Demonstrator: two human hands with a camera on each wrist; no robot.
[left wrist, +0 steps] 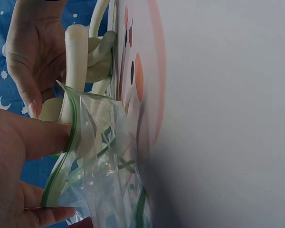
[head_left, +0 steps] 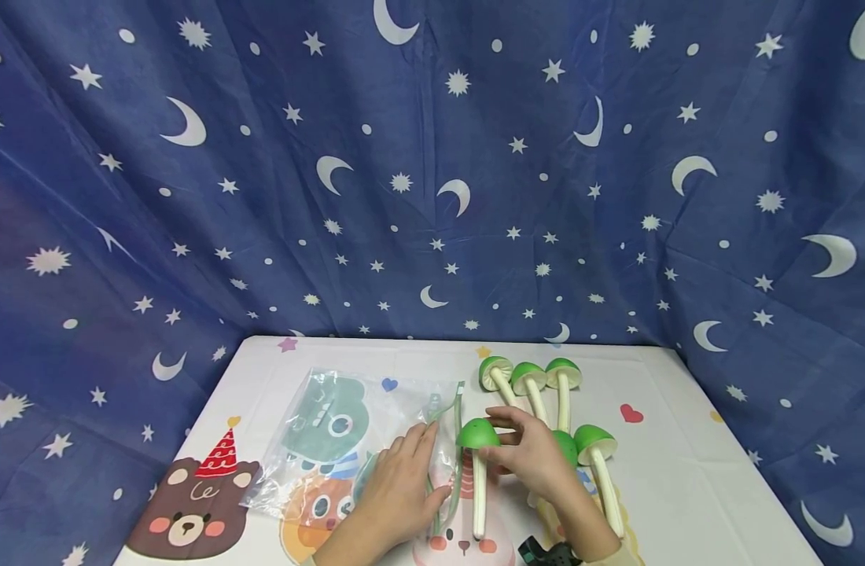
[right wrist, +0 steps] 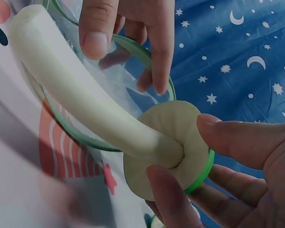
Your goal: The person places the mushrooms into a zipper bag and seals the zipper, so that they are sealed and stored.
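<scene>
My right hand point(head_left: 539, 460) grips a toy mushroom point(head_left: 478, 434) by its green cap, thumb and fingers around the cap's edge. Its thick pale stem point(right wrist: 80, 90) points back toward me and overlaps the mouth of a clear zip bag point(head_left: 397, 401) in the right wrist view. My left hand point(head_left: 402, 483) lies over the bag's near right side and holds the green-edged rim point(left wrist: 73, 114) between thumb and fingers. That mouth stands parted, facing right. Two more mushrooms lie by my right hand: one green cap point(head_left: 565, 446) is partly hidden, the other mushroom point(head_left: 598, 456) shows whole.
Farther back, three mushrooms point(head_left: 529, 381) lie in a row, caps away from me. A black strap-like item point(head_left: 546, 553) is at my right wrist. The white tablecloth point(head_left: 687, 440) bears printed animals, and a blue star-patterned curtain point(head_left: 432, 259) hangs behind the table.
</scene>
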